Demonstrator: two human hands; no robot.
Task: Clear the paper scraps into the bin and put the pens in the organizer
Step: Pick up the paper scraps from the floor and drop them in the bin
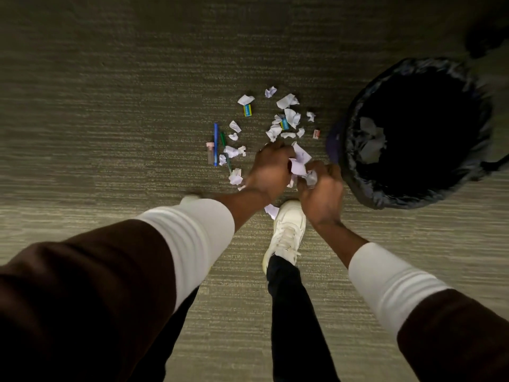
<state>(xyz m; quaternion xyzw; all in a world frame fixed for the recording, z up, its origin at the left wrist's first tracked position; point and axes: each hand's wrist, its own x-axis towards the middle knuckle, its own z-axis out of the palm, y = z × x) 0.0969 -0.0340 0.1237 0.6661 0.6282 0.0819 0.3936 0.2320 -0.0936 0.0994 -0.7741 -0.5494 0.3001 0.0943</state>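
Note:
Several white crumpled paper scraps (287, 102) lie scattered on the grey carpet. My left hand (271, 169) and my right hand (321, 191) meet just above the floor and together grip a bunch of paper scraps (298, 165). A blue pen (215, 143) and a green pen (225, 150) lie side by side left of the scraps, next to a clear pink-capped tube (210, 153). The bin (355, 128), lined with a black bag, stands at the right with some crumpled paper inside. No organizer is in view.
Two small blue-and-yellow erasers (247, 110) (284, 124) and a small red-and-white item (316, 133) lie among the scraps. My white shoe (287, 230) stands just below my hands, with one scrap (271, 210) beside it. Carpet stretches all around.

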